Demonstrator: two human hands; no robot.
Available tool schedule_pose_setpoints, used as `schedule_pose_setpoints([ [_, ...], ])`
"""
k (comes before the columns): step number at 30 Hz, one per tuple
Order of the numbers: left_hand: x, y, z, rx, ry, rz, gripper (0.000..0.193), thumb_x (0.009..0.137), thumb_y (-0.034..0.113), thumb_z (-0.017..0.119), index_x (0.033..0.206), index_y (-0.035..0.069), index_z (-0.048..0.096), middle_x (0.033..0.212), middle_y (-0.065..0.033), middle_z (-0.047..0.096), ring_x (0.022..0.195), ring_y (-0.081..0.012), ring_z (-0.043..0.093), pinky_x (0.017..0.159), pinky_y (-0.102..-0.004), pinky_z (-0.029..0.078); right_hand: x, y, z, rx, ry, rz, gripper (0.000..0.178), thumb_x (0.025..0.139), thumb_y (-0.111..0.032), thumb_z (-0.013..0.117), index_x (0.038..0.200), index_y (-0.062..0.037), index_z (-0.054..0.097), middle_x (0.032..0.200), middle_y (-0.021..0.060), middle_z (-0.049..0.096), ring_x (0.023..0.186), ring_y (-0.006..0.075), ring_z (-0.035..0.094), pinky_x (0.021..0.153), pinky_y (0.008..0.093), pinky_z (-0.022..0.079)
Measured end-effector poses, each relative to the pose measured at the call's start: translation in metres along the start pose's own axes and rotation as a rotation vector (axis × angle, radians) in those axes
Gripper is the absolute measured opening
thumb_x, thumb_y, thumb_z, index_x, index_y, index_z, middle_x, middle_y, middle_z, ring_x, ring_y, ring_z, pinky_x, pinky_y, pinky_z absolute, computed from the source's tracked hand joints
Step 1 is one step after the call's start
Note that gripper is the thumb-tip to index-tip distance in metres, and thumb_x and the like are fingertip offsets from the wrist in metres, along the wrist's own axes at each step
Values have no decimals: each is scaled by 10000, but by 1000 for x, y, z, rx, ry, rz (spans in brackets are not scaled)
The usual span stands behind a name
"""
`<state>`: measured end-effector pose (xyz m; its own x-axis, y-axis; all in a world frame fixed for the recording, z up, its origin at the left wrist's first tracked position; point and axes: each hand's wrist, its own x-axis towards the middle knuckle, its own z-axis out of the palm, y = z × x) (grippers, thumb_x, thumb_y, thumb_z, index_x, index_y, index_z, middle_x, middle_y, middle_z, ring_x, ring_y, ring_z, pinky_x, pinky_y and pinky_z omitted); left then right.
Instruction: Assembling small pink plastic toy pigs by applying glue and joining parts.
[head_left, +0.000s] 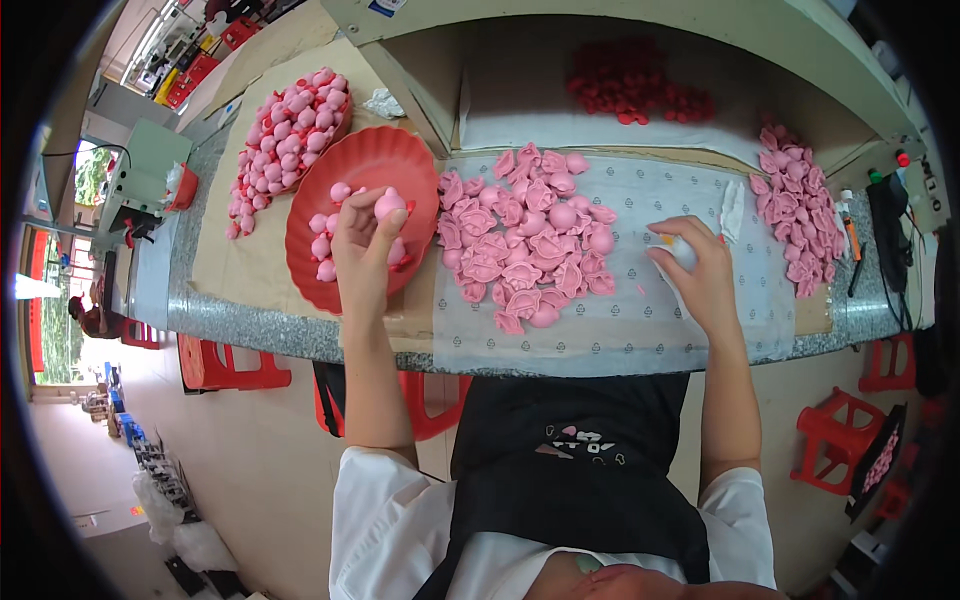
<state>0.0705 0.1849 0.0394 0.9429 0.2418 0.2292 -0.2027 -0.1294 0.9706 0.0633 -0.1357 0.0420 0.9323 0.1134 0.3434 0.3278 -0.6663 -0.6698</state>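
My left hand (362, 245) is raised over a round red fluted tray (420, 180), pinching a small pink ball-shaped piece (390, 203) with a red bit at its side. Several similar pink balls with red parts (321, 246) lie in the tray, partly hidden by that hand. My right hand (705, 270) is wrapped around a small white bottle (683, 254) with a yellowish end, above the patterned white sheet. Between my hands a heap of pink ruffled, petal-like pieces and round pink parts (525, 240) covers the sheet (640, 335).
Beyond the tray is a heap of pink balls with red parts (290, 135). Red pieces (635, 85) lie inside the shelf (510, 85). Another pink heap (800, 215) sits at the right, near an orange tube (852, 238). Red stools (838, 435) stand below the table.
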Motion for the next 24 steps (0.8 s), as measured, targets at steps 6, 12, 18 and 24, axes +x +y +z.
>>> schedule_pose_setpoints([
  [6, 19, -14, -17, 1016, -184, 235, 259, 701, 113, 583, 942, 40, 523, 846, -74, 530, 794, -181, 505, 693, -303, 383, 60, 52, 7, -71, 31, 28, 180, 673, -87, 576, 833, -10, 542, 818, 99, 572, 779, 256, 548, 692, 294, 411],
  [12, 13, 12, 37, 1093, -138, 527, 326, 679, 199, 587, 975, 77, 524, 865, -105, 495, 884, -258, 442, 814, -373, 294, 119, 73, 28, -308, 118, -13, 210, 671, -128, 590, 848, -22, 552, 830, 139, 566, 789, 308, 528, 683, 353, 412],
  [18, 6, 21, 120, 925, -400, 645, 222, 669, 233, 583, 795, 51, 571, 793, -98, 523, 830, -245, 465, 752, -364, 329, 136, 92, 49, -328, 125, -9, 263, 660, -185, 608, 870, -34, 563, 831, 168, 563, 786, 327, 529, 677, 372, 415],
  [24, 4, -15, 164, 1044, -612, 602, 223, 619, 229, 591, 730, 36, 573, 805, -112, 526, 844, -239, 457, 790, -381, 296, 82, 59, 2, 193, 159, 32, 123, 716, -85, 541, 795, -24, 469, 661, 15, 444, 550, 77, 388, 512, 211, 340],
])
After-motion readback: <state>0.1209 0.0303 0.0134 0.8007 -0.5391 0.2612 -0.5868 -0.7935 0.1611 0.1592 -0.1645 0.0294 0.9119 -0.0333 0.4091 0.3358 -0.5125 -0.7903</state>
